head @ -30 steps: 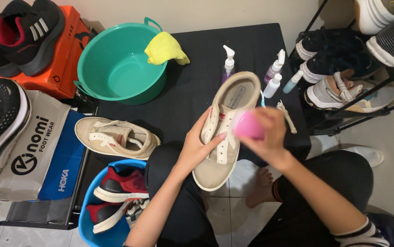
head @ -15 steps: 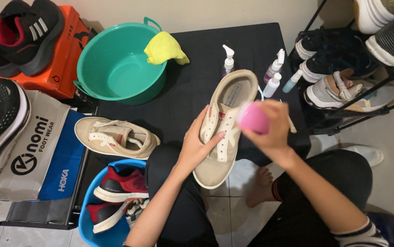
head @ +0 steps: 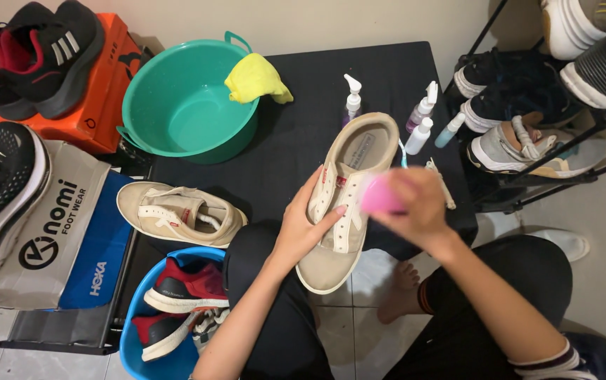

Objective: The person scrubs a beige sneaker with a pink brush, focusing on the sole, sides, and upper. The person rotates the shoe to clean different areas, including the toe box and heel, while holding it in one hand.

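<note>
Here, seen from the head camera looking down, a person sits at the near edge of a low black table (head: 296,141) in a cramped corner with a pale wall behind and light floor tiles (head: 348,331) below. The left hand (head: 303,222) is wrapped around the side of a beige sneaker (head: 345,204), fingers spread along its laces, holding it tilted with the toe toward the person's lap and the heel up over the table. The right hand (head: 419,207) is closed around a pink round brush or sponge (head: 380,197), pressed against the sneaker's right side; it is blurred, so its exact kind is hard to tell.

On the table, far left, stands a green basin (head: 176,112) with a yellow cloth (head: 255,79) draped over its right rim. Just beyond the sneaker's heel stand several small pump and spray bottles (head: 422,116). The matching beige sneaker (head: 179,214) lies on its side at the table's near left edge.

Left of the table, black shoes rest on an orange box (head: 102,98) and a grey shoebox (head: 49,225). Near left, a blue tub (head: 130,345) on the floor holds red-and-white shoes. At right, a black metal rack (head: 549,169) carries more sneakers.
</note>
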